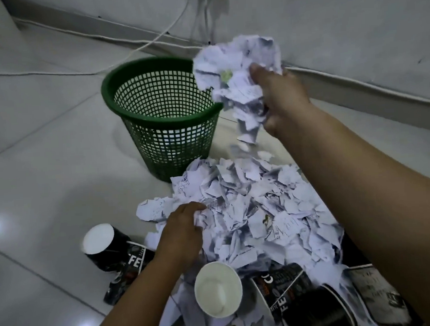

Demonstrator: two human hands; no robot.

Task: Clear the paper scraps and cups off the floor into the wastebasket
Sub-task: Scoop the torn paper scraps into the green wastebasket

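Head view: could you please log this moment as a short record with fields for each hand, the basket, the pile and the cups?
right hand: grips a bunch of scraps raised beside the basket rim, a few bits falling
left hand: fingers curled into the pile's left edge
basket: green mesh, upright on the floor, behind the pile
pile: torn paper, on the floor
cups: several lying on the floor around the near side of the pile

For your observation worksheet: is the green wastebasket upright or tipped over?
Upright: the green wastebasket stands on its base on the floor, open rim facing up.
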